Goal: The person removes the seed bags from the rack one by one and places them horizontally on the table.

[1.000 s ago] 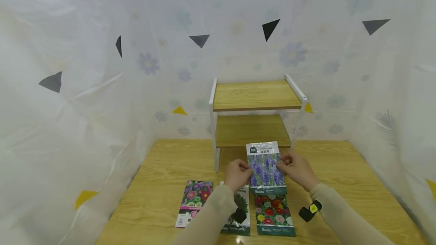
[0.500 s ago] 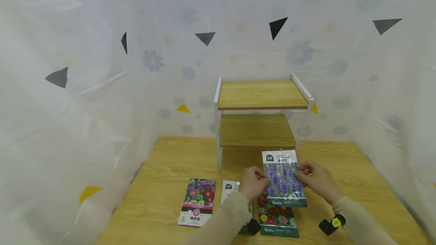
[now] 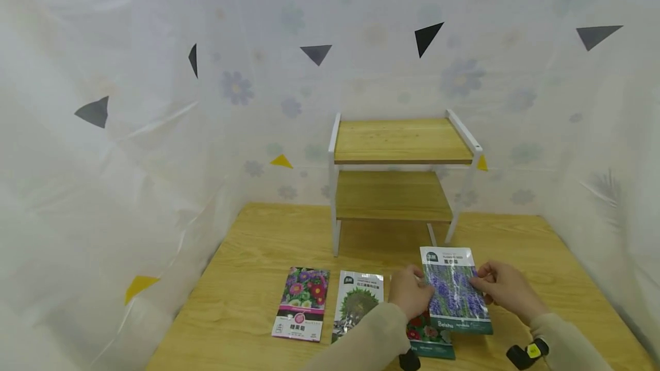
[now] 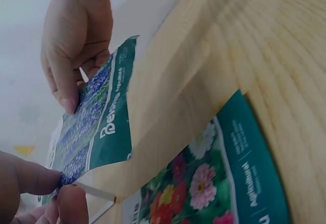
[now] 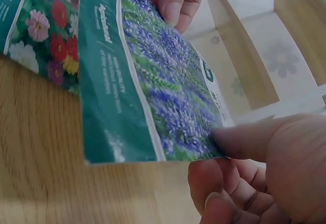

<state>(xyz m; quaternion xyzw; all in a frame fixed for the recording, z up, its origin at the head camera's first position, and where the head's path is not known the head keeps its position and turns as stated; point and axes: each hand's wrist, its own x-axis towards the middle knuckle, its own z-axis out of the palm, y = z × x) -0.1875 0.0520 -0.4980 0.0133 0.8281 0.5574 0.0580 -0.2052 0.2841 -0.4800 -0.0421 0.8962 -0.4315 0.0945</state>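
Observation:
Both hands hold a seed packet (image 3: 456, 291) with purple flower spikes and a green lower band, raised off the table. My left hand (image 3: 411, 293) pinches its left edge between thumb and fingers. At the opposite edge, my right hand (image 3: 507, 291) pinches it the same way, as the right wrist view shows. Partly hidden below lies a packet with red and pink blooms (image 4: 198, 183). To its left rest a sunflower seed packet (image 3: 359, 302), partly covered by the left sleeve, and a pink-and-white packet with daisy-like flowers (image 3: 301, 305).
A two-tier wooden shelf (image 3: 404, 142) with a white frame stands at the back of the wooden table (image 3: 258, 245). Translucent sheeting (image 3: 154, 188) with triangle and flower prints surrounds the table on the back and sides.
Both hands have carried the purple-flower packet rightward and toward me, lower in view. More of the sunflower packet shows now. The head view has shifted slightly.

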